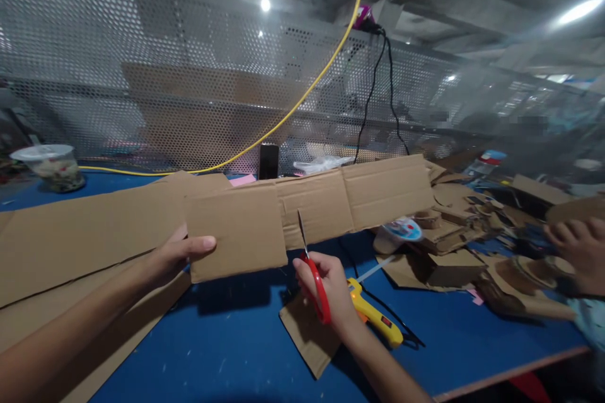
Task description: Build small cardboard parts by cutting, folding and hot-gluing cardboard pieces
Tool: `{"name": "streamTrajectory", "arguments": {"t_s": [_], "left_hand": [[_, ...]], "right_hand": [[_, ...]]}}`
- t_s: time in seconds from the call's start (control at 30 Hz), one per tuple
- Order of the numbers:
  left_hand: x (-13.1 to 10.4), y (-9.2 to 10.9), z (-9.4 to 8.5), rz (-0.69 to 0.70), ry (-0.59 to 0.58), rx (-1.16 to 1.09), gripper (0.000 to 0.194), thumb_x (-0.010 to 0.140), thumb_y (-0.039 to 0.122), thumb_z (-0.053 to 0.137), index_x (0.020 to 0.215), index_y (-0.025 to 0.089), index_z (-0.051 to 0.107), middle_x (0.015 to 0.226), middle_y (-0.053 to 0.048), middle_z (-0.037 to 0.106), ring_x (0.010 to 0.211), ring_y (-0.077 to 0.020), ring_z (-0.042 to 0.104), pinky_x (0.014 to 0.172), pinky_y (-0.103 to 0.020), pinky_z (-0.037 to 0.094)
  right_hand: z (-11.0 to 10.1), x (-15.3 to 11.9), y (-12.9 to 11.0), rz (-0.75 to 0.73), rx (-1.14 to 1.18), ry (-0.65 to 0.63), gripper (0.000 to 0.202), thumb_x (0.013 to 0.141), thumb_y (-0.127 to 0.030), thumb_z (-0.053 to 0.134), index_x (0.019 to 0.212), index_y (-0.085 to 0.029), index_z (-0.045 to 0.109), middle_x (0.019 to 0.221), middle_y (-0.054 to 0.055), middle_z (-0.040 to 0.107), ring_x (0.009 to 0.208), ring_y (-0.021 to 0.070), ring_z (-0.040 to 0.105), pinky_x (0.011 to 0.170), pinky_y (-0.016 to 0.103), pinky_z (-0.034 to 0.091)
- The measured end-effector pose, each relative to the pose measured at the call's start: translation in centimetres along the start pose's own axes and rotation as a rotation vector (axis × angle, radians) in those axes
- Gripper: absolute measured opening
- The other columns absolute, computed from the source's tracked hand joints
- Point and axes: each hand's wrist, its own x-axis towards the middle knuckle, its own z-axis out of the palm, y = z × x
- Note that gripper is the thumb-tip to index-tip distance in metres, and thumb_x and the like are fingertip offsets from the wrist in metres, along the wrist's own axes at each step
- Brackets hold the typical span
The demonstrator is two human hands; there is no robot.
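Note:
A long creased cardboard strip (pixel 236 227) is held up above the blue table, slanting up to the right. My left hand (pixel 184 249) grips its left end, thumb on the front face and the other fingers hidden behind. In my right hand (pixel 331 283) are red-handled scissors (pixel 321 296), my fingers closed round the loops. One dark blade lies across the front of the strip's middle panel; I cannot tell whether the other blade is behind the card. Below the right hand, a small cardboard piece (pixel 314 343) rests on the table beside a yellow glue gun (pixel 378 315).
Large cardboard sheets (pixel 94 227) cover the left of the blue table (pixel 227 340). Cardboard scraps (pixel 454 233) crowd the right, near another person's hand (pixel 581 249). A perforated metal screen (pixel 198 107) stands behind, with a phone (pixel 268 161), a yellow cable (pixel 302 97) and a lidded tub (pixel 57 167).

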Motion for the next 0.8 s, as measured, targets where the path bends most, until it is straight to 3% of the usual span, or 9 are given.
{"name": "streamTrajectory", "arguments": {"t_s": [0.17, 0.3, 0.47, 0.63, 0.8], "left_hand": [[0.0, -0.3, -0.6, -0.060, 0.019, 0.019, 0.068, 0.060, 0.049, 0.079, 0.119, 0.019, 0.067, 0.100, -0.011, 0.077, 0.118, -0.0383, 0.062, 0.099, -0.044, 0.052], [-0.3, -0.2, -0.6, -0.003, 0.009, 0.055, 0.072, 0.059, 0.046, 0.080, 0.125, 0.022, 0.065, 0.112, -0.010, 0.075, 0.122, -0.0388, 0.060, 0.103, -0.045, 0.050], [-0.5, 0.1, -0.5, -0.028, 0.032, 0.064, 0.075, 0.061, 0.047, 0.079, 0.130, 0.022, 0.062, 0.110, -0.011, 0.075, 0.120, -0.0385, 0.061, 0.101, -0.046, 0.051], [-0.4, -0.2, -0.6, -0.021, 0.001, 0.040, 0.075, 0.061, 0.046, 0.078, 0.130, 0.021, 0.061, 0.114, -0.012, 0.074, 0.120, -0.0394, 0.061, 0.097, -0.046, 0.053], [-0.2, -0.6, -0.7, -0.007, 0.008, 0.055, 0.073, 0.062, 0.045, 0.077, 0.128, 0.018, 0.062, 0.110, -0.013, 0.075, 0.118, -0.0389, 0.062, 0.102, -0.047, 0.050]], "right_hand": [[-0.1, 0.6, -0.5, 0.008, 0.036, -0.012, 0.045, 0.063, -0.059, 0.073, 0.055, -0.018, 0.055, 0.053, 0.000, 0.050, 0.052, 0.0130, 0.046, 0.051, 0.026, 0.037], [-0.3, 0.9, -1.3, 0.016, 0.054, -0.058, 0.043, 0.062, -0.057, 0.074, 0.054, -0.018, 0.058, 0.054, 0.002, 0.057, 0.056, 0.0147, 0.051, 0.055, 0.026, 0.041], [0.2, 0.6, -1.1, 0.048, 0.049, -0.057, 0.044, 0.067, -0.057, 0.068, 0.052, -0.020, 0.050, 0.046, -0.003, 0.045, 0.044, 0.0103, 0.040, 0.043, 0.024, 0.032], [0.6, 0.3, 0.1, -0.008, 0.014, 0.009, 0.046, 0.071, -0.058, 0.064, 0.051, -0.022, 0.042, 0.049, -0.004, 0.038, 0.045, 0.0091, 0.035, 0.041, 0.023, 0.028], [0.5, 0.5, 0.0, -0.062, -0.014, 0.000, 0.041, 0.073, -0.055, 0.063, 0.058, -0.019, 0.053, 0.054, -0.001, 0.049, 0.050, 0.0118, 0.043, 0.047, 0.025, 0.035]]}}
